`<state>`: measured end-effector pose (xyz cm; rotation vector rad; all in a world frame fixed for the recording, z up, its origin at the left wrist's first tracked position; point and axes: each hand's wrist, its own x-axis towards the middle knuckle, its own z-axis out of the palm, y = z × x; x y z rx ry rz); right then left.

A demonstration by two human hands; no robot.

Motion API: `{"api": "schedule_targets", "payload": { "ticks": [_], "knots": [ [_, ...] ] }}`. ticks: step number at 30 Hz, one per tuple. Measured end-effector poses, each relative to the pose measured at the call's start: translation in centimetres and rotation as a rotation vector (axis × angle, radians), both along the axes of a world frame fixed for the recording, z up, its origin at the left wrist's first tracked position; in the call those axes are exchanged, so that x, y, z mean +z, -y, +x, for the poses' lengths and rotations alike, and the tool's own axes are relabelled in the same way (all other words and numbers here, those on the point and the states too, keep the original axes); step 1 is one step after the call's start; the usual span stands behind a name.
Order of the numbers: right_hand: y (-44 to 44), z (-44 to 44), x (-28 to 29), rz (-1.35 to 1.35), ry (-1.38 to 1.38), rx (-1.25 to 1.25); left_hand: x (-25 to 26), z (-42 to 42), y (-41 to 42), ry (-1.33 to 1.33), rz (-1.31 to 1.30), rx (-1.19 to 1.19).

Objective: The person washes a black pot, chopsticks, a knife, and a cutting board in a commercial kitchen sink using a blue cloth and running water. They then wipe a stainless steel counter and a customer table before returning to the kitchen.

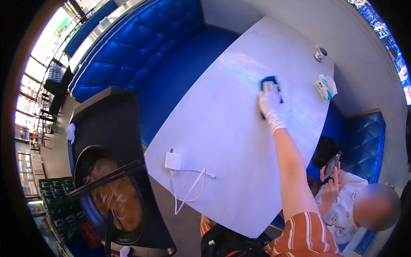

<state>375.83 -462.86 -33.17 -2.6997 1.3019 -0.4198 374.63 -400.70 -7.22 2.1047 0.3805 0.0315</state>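
My right hand, in a white glove, presses flat on a dark cloth on the white tabletop. The cloth sticks out past the fingertips and along both sides of the palm. My left hand is out of view; only a bit of forearm and an orange striped sleeve show beneath the table's near edge. Left of my right hand, near the table's front left edge, lies a white charger with a looped white cable. Some of the cable hangs past the edge.
A tissue pack and a small printed cup stand at the table's right side. Blue benches flank it. A seated person holds a phone. A black cart with a round basin of brownish contents stands left.
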Motion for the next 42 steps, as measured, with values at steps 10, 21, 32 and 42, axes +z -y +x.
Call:
{"api": "schedule_targets", "payload": {
  "ticks": [10,21,32,42],
  "knots": [
    [-22.1,-11.5,3.7,0.121,0.087,0.674,0.6,-3.5,-4.1,0.077,-0.054,0.238],
    [-35.8,-21.5,4.3,0.160,-0.004,0.687,-3.3,-3.5,-16.4,-0.138,-0.615,0.372],
    [-24.3,-3.8,5.3,-0.004,0.610,0.412,-0.2,-4.9,-17.5,0.022,-0.076,0.066],
    [-23.8,-6.3,3.7,0.199,-0.054,0.520,-0.9,-7.3,-17.2,0.002,-0.235,0.226]
  ]
}}
